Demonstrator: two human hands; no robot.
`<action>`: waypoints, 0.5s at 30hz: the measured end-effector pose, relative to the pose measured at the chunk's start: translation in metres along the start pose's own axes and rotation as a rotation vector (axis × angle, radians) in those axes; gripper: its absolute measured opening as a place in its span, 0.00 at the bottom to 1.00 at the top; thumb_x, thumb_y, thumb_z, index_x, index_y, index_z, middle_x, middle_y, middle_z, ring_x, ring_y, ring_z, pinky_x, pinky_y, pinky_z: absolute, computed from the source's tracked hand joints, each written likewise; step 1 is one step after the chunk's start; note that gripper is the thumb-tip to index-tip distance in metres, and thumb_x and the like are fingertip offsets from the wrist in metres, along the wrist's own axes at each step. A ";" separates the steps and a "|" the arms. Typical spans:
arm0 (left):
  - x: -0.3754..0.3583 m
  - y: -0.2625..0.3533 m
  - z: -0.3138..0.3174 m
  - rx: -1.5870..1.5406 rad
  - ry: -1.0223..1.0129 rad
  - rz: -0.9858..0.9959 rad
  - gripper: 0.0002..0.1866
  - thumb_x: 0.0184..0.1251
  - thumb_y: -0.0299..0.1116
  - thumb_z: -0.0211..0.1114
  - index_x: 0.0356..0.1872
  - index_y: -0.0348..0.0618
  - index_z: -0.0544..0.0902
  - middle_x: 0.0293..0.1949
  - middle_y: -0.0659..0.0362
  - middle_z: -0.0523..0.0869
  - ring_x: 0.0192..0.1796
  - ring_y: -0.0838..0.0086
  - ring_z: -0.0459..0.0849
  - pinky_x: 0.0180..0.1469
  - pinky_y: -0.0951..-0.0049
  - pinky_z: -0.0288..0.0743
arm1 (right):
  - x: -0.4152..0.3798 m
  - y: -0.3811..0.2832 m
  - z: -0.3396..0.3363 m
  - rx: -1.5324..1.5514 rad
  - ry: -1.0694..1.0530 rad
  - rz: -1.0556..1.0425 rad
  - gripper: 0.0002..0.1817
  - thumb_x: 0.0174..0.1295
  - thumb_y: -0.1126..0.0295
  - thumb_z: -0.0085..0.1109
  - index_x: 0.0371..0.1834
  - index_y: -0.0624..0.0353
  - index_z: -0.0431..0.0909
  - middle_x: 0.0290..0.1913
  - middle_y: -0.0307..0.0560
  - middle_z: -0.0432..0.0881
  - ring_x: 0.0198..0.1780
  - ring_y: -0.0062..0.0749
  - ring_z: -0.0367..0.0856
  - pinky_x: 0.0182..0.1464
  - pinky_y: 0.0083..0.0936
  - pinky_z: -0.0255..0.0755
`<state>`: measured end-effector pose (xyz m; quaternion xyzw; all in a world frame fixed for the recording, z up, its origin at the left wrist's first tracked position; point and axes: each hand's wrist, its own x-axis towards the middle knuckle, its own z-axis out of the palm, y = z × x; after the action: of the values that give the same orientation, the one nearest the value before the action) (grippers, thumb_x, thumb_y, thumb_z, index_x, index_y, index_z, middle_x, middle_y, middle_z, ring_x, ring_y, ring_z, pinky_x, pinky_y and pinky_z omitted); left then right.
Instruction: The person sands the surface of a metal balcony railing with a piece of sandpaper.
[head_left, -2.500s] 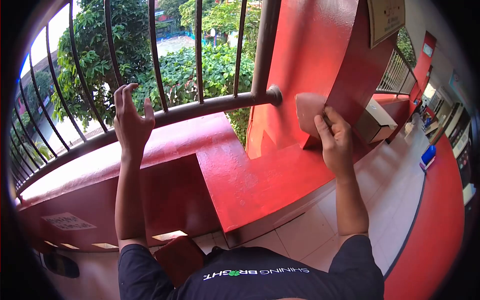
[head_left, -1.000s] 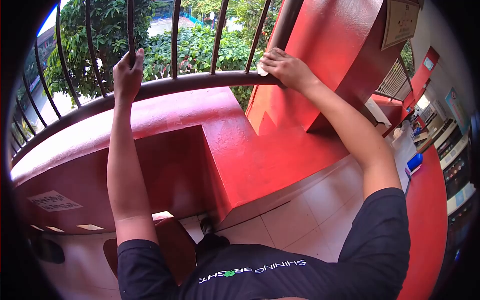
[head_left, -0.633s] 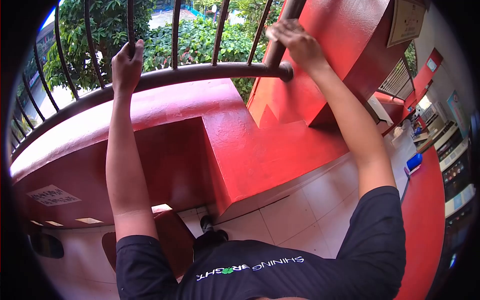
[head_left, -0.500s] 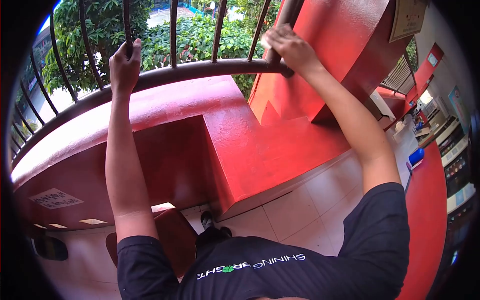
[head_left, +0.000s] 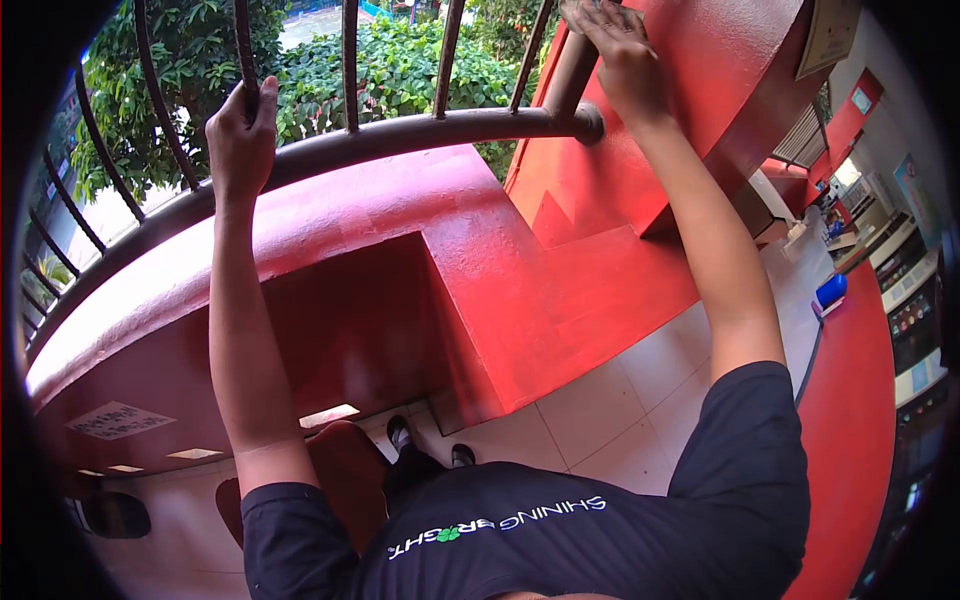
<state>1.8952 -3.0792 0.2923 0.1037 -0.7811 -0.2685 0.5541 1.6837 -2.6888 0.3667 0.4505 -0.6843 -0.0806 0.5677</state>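
Observation:
My left hand (head_left: 242,140) is closed round a thin vertical bar (head_left: 244,50) of the dark metal railing, thumb up along it. Below this fist runs the curved bottom rail (head_left: 400,134). At the top edge of the view, my right hand (head_left: 625,60) lies over the thick end post (head_left: 574,75), its fingers bent across the post beside the red pillar (head_left: 690,70). What sits under those fingers is hidden; I cannot make it out now.
A red ledge (head_left: 490,270) stands below the railing, with a printed paper (head_left: 118,420) on its side. Beside my legs is a dark red stool (head_left: 345,470). To the right, a red counter (head_left: 850,430) carries a blue object (head_left: 831,290). Green bushes (head_left: 390,70) grow outside.
My right hand has moved up along the end post. A small pale patch at its edge earlier is out of sight now. My left hand stays on its bar; the view has shifted slightly.

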 end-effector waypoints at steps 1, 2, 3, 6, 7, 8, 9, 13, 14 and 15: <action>0.000 -0.001 -0.001 -0.008 -0.003 0.003 0.22 0.79 0.48 0.64 0.32 0.38 0.83 0.17 0.61 0.75 0.22 0.77 0.68 0.28 0.65 0.63 | 0.002 0.000 -0.001 -0.128 0.062 0.000 0.19 0.68 0.73 0.54 0.60 0.56 0.84 0.63 0.41 0.86 0.70 0.32 0.79 0.78 0.35 0.66; 0.001 -0.003 -0.002 -0.036 -0.017 0.027 0.21 0.79 0.48 0.65 0.32 0.38 0.83 0.17 0.61 0.75 0.22 0.77 0.68 0.28 0.66 0.63 | -0.011 -0.006 0.007 -0.054 -0.079 -0.210 0.19 0.67 0.74 0.54 0.60 0.55 0.85 0.63 0.40 0.86 0.69 0.30 0.80 0.78 0.34 0.67; 0.001 -0.005 -0.004 -0.067 -0.031 0.050 0.21 0.78 0.48 0.66 0.32 0.38 0.83 0.17 0.61 0.74 0.22 0.78 0.68 0.28 0.67 0.63 | -0.022 -0.008 0.014 -0.063 -0.088 -0.204 0.19 0.67 0.74 0.54 0.60 0.55 0.85 0.63 0.40 0.86 0.69 0.30 0.80 0.78 0.34 0.67; -0.006 -0.002 -0.027 0.070 0.095 0.149 0.14 0.74 0.43 0.71 0.50 0.44 0.88 0.41 0.63 0.92 0.28 0.83 0.72 0.34 0.73 0.70 | -0.012 -0.002 0.005 0.049 -0.236 -0.302 0.23 0.63 0.79 0.56 0.62 0.54 0.84 0.67 0.39 0.83 0.71 0.34 0.78 0.79 0.35 0.69; -0.013 0.004 -0.043 -0.019 0.112 0.109 0.13 0.74 0.38 0.71 0.54 0.46 0.87 0.43 0.66 0.92 0.28 0.85 0.72 0.33 0.78 0.68 | 0.005 0.007 -0.001 -0.069 -0.057 -0.163 0.17 0.65 0.73 0.58 0.56 0.53 0.86 0.62 0.37 0.86 0.69 0.28 0.80 0.76 0.32 0.71; -0.022 0.003 -0.060 -0.090 0.134 0.059 0.12 0.74 0.33 0.71 0.54 0.46 0.86 0.44 0.67 0.91 0.26 0.88 0.70 0.29 0.83 0.63 | 0.017 0.013 -0.009 -0.096 0.036 -0.055 0.19 0.64 0.76 0.59 0.58 0.53 0.85 0.64 0.38 0.85 0.69 0.30 0.80 0.76 0.33 0.72; -0.029 -0.013 -0.071 -0.238 0.181 0.058 0.10 0.75 0.30 0.70 0.53 0.44 0.86 0.44 0.68 0.90 0.24 0.91 0.65 0.26 0.84 0.56 | 0.026 0.017 -0.013 -0.125 0.133 0.054 0.22 0.62 0.79 0.59 0.60 0.53 0.85 0.66 0.39 0.84 0.69 0.32 0.80 0.76 0.34 0.72; -0.061 -0.059 -0.129 0.004 0.304 0.106 0.09 0.73 0.26 0.70 0.51 0.41 0.85 0.46 0.65 0.88 0.28 0.91 0.64 0.28 0.86 0.56 | -0.010 0.000 -0.004 0.185 -0.352 -0.470 0.20 0.61 0.75 0.62 0.57 0.54 0.87 0.60 0.40 0.86 0.67 0.31 0.82 0.75 0.33 0.74; -0.067 -0.071 -0.145 0.187 0.277 0.082 0.09 0.74 0.25 0.69 0.52 0.40 0.84 0.50 0.63 0.87 0.30 0.91 0.67 0.30 0.88 0.60 | -0.003 0.005 -0.007 0.118 -0.337 -0.470 0.19 0.62 0.75 0.61 0.56 0.54 0.87 0.61 0.40 0.86 0.67 0.30 0.82 0.75 0.33 0.74; -0.070 -0.083 -0.157 0.259 0.243 0.048 0.12 0.74 0.26 0.69 0.55 0.40 0.83 0.55 0.60 0.87 0.37 0.85 0.77 0.37 0.85 0.72 | 0.006 0.009 -0.012 0.054 -0.322 -0.469 0.17 0.64 0.74 0.60 0.56 0.53 0.87 0.61 0.40 0.86 0.67 0.29 0.82 0.75 0.32 0.74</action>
<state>2.0537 -3.1644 0.2291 0.1873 -0.7386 -0.1378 0.6327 1.6891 -2.6829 0.3810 0.5931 -0.6446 -0.2620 0.4051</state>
